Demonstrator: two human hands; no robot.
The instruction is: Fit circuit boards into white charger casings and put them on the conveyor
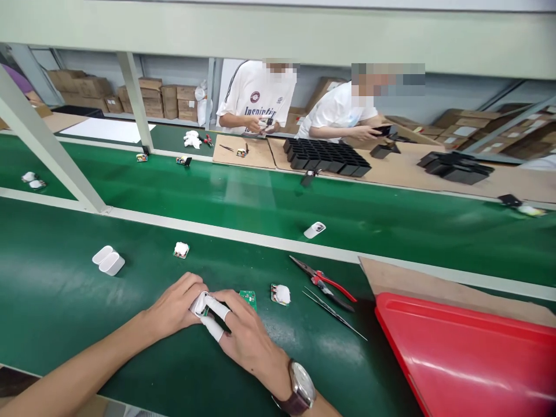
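Observation:
My left hand is wrapped round a small white casing with its open end facing my right hand. White covers sit on two fingers of my right hand, which pinch at a green circuit piece at that opening; the piece is mostly hidden. Just behind the right hand lies a green circuit board. Boards with white lumps on top rest to the right and farther back. Two white casings lie side by side at the left.
Red-handled pliers and tweezers lie right of my hands, beside a red tray. Beyond a pale rail, a green belt carries a white casing and small parts. Two people work across it near black trays.

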